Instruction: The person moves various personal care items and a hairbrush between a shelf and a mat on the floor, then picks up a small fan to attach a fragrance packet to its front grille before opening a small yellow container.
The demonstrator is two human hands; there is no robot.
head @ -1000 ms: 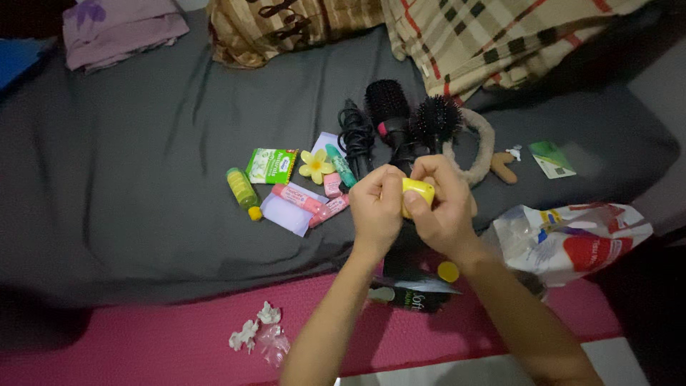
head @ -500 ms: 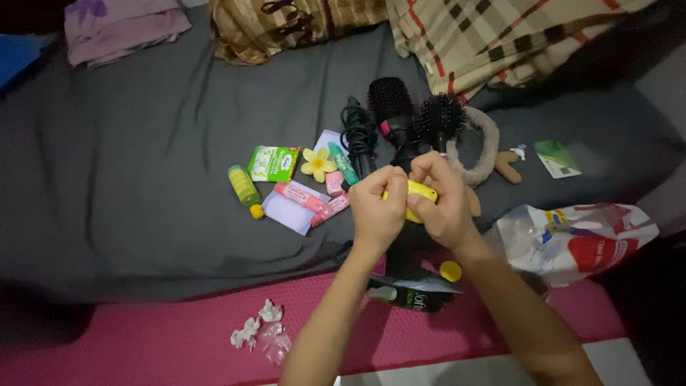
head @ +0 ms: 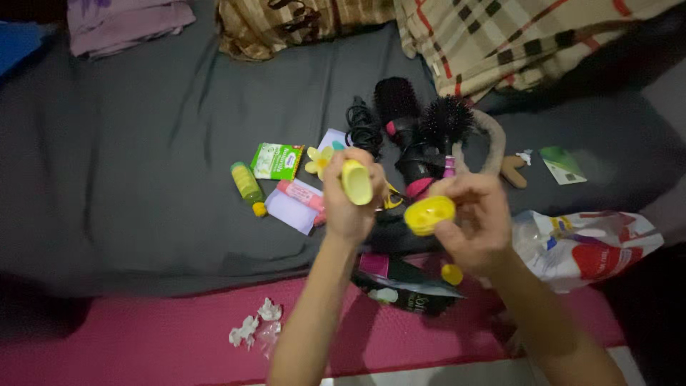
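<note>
A grey bed is being used as the work surface, with round hairbrushes lying beyond. The two yellow halves are being held apart above it: one yellow shell is being gripped in the left hand, the yellow cap is being pinched by the right hand. Both halves are best being kept level, so nothing is being spilled.

Over a grey sheet, the left hand and right hand each hold a yellow half-shell.
</note>
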